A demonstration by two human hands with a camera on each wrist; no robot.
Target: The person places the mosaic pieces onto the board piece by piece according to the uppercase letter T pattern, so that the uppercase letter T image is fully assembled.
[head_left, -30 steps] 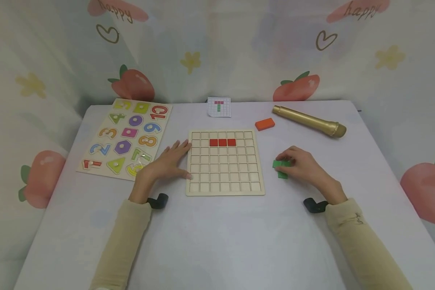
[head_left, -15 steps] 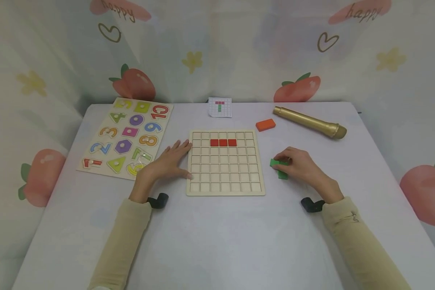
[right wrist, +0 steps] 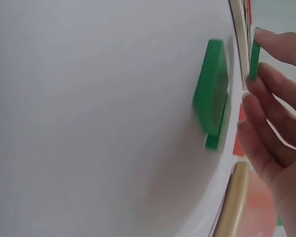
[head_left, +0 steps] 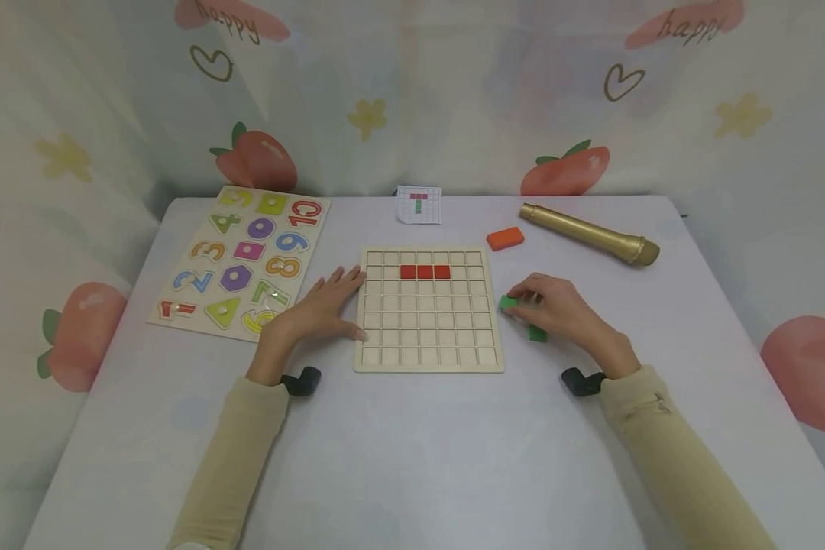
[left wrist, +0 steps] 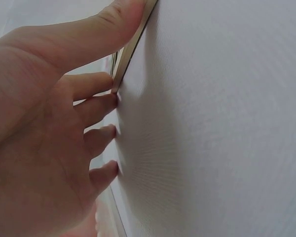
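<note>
A wooden grid board (head_left: 428, 313) lies mid-table, with three red square tiles (head_left: 425, 272) in a row in its second row from the top. My left hand (head_left: 323, 309) rests at the board's left edge, fingers spread, thumb on the lower left corner area. Just right of the board, my right hand (head_left: 553, 305) pinches a green square tile (head_left: 509, 304) between thumb and fingertips; the right wrist view shows this tile (right wrist: 255, 60) edge-on, held off the cloth. Other green tiles (right wrist: 212, 89) lie on the table below that hand, partly hidden by it in the head view.
A small card (head_left: 418, 205) printed with a red and green T on a grid lies behind the board. An orange block (head_left: 505, 238) and a gold microphone (head_left: 591, 234) lie at the back right. A number puzzle board (head_left: 237, 263) lies to the left.
My right hand has picked a green tile off the group and moved it left, towards the board. My left hand stays at the board's edge.
</note>
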